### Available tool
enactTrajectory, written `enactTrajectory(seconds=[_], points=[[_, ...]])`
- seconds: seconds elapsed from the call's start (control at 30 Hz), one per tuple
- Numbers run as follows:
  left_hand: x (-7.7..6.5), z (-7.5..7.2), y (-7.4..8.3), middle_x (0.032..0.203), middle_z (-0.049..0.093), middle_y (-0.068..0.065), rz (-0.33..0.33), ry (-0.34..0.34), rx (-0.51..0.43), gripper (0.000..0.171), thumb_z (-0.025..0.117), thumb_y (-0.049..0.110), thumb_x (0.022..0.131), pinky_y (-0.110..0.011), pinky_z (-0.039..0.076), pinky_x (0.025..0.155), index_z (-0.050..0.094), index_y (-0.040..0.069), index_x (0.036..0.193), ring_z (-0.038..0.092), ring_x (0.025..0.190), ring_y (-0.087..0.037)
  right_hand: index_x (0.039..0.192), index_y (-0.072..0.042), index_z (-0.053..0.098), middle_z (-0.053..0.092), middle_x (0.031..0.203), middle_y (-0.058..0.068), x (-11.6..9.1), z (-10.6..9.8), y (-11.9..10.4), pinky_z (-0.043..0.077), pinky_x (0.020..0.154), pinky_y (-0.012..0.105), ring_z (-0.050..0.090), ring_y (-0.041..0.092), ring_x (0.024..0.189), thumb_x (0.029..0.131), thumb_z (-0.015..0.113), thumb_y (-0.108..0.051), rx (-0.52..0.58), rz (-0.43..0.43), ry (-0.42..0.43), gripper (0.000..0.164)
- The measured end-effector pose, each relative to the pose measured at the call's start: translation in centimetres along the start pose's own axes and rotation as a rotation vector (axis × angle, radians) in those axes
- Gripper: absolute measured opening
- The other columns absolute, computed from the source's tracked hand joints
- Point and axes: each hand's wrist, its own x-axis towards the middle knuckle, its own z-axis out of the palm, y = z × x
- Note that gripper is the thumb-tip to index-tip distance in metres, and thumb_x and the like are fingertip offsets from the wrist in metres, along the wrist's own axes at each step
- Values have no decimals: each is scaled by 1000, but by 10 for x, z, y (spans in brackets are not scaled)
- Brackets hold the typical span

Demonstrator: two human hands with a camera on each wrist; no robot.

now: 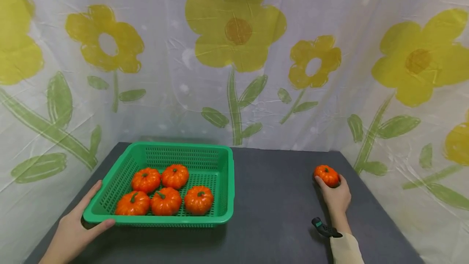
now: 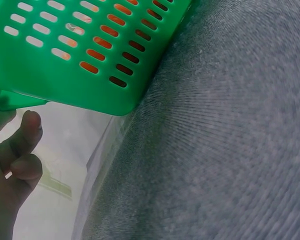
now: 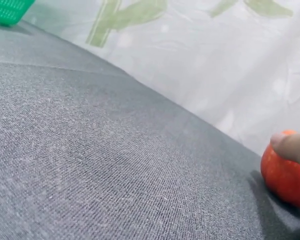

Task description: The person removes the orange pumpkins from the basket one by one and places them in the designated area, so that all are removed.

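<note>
My left hand [image 1: 74,225] spreads around the near left corner of a green plastic basket [image 1: 161,219]. Its thumb lies along the front rim and its fingers reach up the left side. From the left wrist view, those fingers [image 2: 27,132] show bent just below the rim. Several small orange pumpkins [image 1: 166,201] with green stems sit inside the basket. Far to the right, my right hand [image 1: 336,196] grips another small pumpkin [image 1: 325,173] between thumb and fingers. In the right wrist view this pumpkin [image 3: 282,177] is low over the dark cloth, partly hidden by a finger.
Dark grey cloth covers the table [image 1: 271,199] between basket and right hand. A white curtain [image 1: 165,84] with yellow flowers hangs along the back and both sides. A black band [image 1: 324,228] is on the right wrist.
</note>
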Motion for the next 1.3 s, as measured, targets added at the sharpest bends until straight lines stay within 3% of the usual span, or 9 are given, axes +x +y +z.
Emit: enactTrajectory(seconds=[0.43, 0.77, 1.07, 1.3], points=[[-3, 4, 3, 160, 38, -38, 30, 78, -1, 109, 84, 37, 91, -79, 44, 85, 11, 34, 172, 48, 127, -64, 160, 7, 39, 46, 157, 33, -2, -4, -5, 32, 120, 66, 43, 52, 144, 89, 85, -42, 52, -6, 23, 98], [-4, 3, 5, 160, 37, -38, 37, 78, 1, 110, 85, 36, 91, -79, 44, 85, 11, 33, 172, 48, 127, -64, 163, 1, 38, 44, 162, 27, -2, -7, -19, 35, 119, 67, 42, 51, 147, 91, 84, -42, 74, -60, 45, 95], [-4, 5, 1, 160, 38, -37, 40, 83, 10, 109, 85, 37, 91, -79, 44, 85, 12, 35, 172, 49, 127, -64, 162, -3, 42, 47, 161, 23, -4, -13, -50, 37, 119, 65, 45, 48, 146, 88, 88, -42, 76, -169, 73, 96], [-4, 5, 1, 162, 37, -34, 40, 87, 10, 110, 85, 37, 90, -79, 44, 85, 13, 35, 172, 48, 129, -64, 158, 0, 47, 50, 158, 26, -16, -11, -77, 39, 115, 68, 47, 50, 143, 85, 91, -32, 122, -293, 80, 91]])
